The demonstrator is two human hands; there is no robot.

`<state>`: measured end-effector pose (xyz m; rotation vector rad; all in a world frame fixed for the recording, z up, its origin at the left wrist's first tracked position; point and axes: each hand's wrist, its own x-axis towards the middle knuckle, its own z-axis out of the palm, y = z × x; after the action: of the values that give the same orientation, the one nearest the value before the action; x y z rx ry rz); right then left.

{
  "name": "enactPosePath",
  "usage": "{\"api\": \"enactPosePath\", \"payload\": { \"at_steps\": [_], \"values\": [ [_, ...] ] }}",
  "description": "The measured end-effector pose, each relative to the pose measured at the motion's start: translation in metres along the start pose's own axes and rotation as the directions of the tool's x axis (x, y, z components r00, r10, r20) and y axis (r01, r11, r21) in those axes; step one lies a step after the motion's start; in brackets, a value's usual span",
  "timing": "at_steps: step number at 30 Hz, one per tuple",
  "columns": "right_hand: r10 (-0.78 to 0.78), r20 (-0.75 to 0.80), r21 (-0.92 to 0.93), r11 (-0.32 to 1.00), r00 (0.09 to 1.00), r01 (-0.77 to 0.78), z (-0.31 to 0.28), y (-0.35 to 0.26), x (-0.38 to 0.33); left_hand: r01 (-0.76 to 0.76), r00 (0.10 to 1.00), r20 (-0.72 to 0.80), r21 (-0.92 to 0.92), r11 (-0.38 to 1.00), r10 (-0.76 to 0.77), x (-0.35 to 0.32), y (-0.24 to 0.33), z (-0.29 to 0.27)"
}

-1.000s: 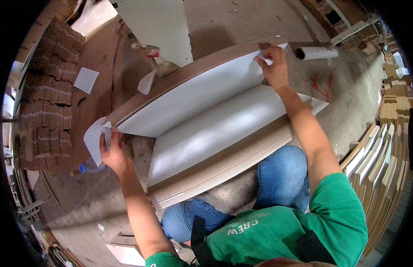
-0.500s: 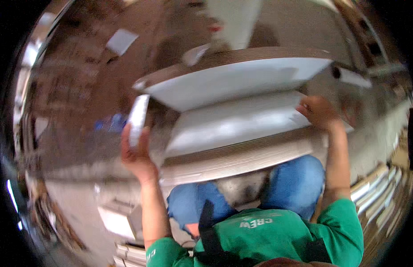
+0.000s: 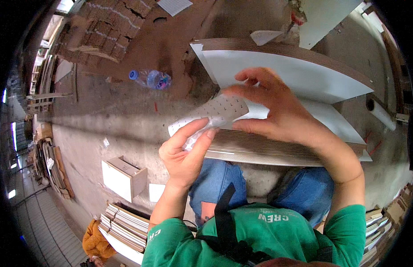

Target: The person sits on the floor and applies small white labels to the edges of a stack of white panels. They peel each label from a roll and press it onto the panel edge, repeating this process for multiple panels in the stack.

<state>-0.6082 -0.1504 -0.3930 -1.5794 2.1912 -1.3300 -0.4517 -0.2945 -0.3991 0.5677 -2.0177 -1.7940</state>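
Note:
My left hand [image 3: 185, 153] pinches the near end of a white sheet of small stickers [image 3: 213, 116], held up in front of me. At the sheet's far end my right hand [image 3: 277, 113] has its fingers curled over it, touching its top. Under both hands lies a stack of white-faced cardboard sheets [image 3: 282, 149] with brown corrugated edges, resting over my knees. A second raised stack of the same white sheets [image 3: 300, 73] stands just behind it.
A clear plastic bottle [image 3: 151, 79] with a blue cap lies on the concrete floor at the left. A small white box [image 3: 123, 177] and piles of flat cardboard [image 3: 126, 227] sit at my lower left. Brown cardboard stacks [image 3: 104, 26] and a white tube [image 3: 382, 113] lie farther off.
Both hands left the ends of the cardboard stack and came together in front of me. The left hand brought the sticker sheet with it, and the right hand now touches that sheet.

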Motion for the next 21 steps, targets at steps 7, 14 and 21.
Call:
{"api": "enactPosePath", "payload": {
  "at_steps": [7, 14, 21],
  "values": [
    [-0.152, -0.020, -0.094, 0.984, 0.988, 0.149, 0.006, -0.009, -0.001, -0.149, 0.988, 0.063, 0.175, 0.973, 0.140, 0.003, -0.003, 0.005],
    [-0.196, -0.015, -0.124, 0.973, 0.980, 0.193, 0.013, -0.002, -0.005, -0.142, 0.986, 0.119, 0.235, 0.962, 0.117, 0.004, 0.001, 0.007],
    [-0.225, -0.046, -0.209, 0.955, 0.973, 0.211, 0.012, 0.001, -0.011, -0.076, 0.991, 0.127, 0.259, 0.963, 0.045, 0.006, 0.006, 0.015]
  ]
}}
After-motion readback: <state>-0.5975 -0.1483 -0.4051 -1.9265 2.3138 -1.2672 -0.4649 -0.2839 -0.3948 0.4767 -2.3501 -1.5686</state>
